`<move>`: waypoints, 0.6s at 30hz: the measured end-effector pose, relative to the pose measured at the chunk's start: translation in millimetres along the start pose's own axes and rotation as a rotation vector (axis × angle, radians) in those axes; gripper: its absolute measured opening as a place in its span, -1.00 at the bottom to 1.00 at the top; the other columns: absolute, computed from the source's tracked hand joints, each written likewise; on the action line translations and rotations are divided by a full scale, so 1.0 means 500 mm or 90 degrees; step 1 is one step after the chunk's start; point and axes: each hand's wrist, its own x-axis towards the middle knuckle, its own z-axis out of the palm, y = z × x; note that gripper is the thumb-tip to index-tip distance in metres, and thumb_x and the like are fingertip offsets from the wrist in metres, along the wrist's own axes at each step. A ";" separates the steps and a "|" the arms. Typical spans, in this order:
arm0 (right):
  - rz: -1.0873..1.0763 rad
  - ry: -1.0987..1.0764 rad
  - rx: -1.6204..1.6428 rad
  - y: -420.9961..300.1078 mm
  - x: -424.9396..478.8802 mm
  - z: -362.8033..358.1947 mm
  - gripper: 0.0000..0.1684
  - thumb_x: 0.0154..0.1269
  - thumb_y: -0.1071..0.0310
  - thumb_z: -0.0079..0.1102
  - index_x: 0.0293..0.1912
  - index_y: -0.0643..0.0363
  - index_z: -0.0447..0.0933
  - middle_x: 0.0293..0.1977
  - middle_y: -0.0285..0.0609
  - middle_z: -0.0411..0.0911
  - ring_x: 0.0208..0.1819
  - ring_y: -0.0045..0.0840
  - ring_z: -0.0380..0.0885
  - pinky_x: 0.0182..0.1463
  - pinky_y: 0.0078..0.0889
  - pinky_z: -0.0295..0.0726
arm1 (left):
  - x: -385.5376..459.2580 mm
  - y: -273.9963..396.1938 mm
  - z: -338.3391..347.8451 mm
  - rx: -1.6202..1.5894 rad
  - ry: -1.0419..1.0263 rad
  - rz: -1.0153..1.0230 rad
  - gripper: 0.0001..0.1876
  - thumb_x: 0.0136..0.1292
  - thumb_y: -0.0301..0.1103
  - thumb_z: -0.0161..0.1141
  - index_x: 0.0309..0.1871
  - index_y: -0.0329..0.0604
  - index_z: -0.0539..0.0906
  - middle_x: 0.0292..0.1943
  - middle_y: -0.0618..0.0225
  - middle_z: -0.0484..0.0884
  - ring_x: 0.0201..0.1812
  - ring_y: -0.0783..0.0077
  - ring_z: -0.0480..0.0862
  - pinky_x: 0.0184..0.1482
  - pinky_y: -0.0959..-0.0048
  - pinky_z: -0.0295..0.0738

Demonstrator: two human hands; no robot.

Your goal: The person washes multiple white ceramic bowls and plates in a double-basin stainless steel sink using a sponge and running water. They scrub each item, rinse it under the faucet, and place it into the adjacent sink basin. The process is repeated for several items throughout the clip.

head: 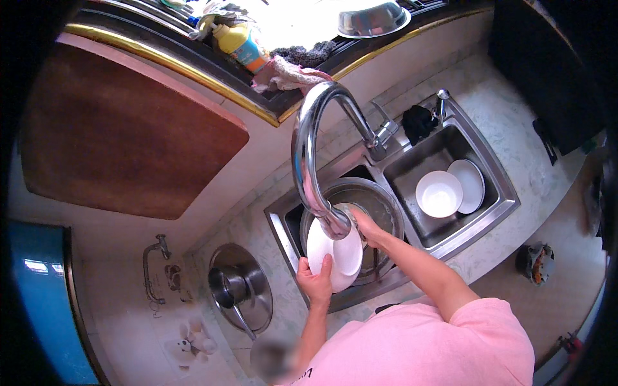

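A white bowl (321,246) is tilted over a round metal basin (392,212) in the near-left sink, beneath the curved chrome faucet (304,144). My left hand (316,280) grips its lower rim, with the thumb on the white surface. At the bowl's upper right side is my right hand (363,227); its fingers are partly hidden, so whether it holds a cloth or sponge there cannot be told. Water stands in the basin. In the right sink compartment, a white bowl (439,194) leans over a white plate (470,186).
A black cloth (419,123) lies beside a soap dispenser (441,101). On the window ledge are a yellow bottle (241,44), a pink cloth (285,77) and a metal bowl (372,20). A metal pan (258,284) with a ladle stands left of the sink, below a brown board (130,130).
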 end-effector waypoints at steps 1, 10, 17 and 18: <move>0.031 0.010 0.049 -0.007 -0.021 0.006 -0.51 0.30 0.06 -0.39 -0.07 0.18 0.40 -0.17 -0.21 0.47 -0.15 -0.54 0.42 -0.06 -0.50 0.36 | -0.003 -0.010 0.005 -0.005 0.020 0.013 -0.80 0.00 -0.48 0.27 -0.44 -0.19 0.41 -0.46 0.43 0.52 -0.44 0.65 0.46 -0.34 0.62 0.38; 0.030 0.213 0.001 0.001 -0.051 0.001 -0.59 0.26 0.17 -0.23 -0.15 0.31 0.44 -0.26 -0.15 0.49 -0.28 -0.52 0.46 -0.16 -0.51 0.40 | -0.047 -0.096 0.012 -0.001 0.132 -0.046 -0.72 0.05 -0.33 0.23 -0.26 -0.33 0.47 -0.33 0.32 0.55 -0.29 0.49 0.51 -0.17 0.51 0.38; -0.185 0.116 -0.379 -0.044 -0.012 0.019 -0.62 0.20 0.10 -0.13 -0.31 0.21 0.48 -0.42 0.02 0.50 -0.33 -0.24 0.49 -0.23 -0.33 0.38 | 0.016 -0.034 -0.062 -0.087 -0.143 -0.283 -0.55 -0.07 -0.41 0.30 -0.07 -0.38 0.46 -0.20 0.20 0.57 -0.20 0.37 0.57 -0.12 0.44 0.45; -0.227 0.083 -0.417 -0.061 -0.026 0.034 -0.66 0.20 0.12 -0.12 -0.31 0.19 0.47 -0.42 0.06 0.48 -0.34 -0.16 0.47 -0.26 -0.29 0.37 | 0.030 -0.015 -0.063 -0.077 -0.170 -0.278 -0.54 -0.08 -0.42 0.31 -0.07 -0.38 0.46 -0.21 0.21 0.57 -0.22 0.38 0.58 -0.13 0.45 0.46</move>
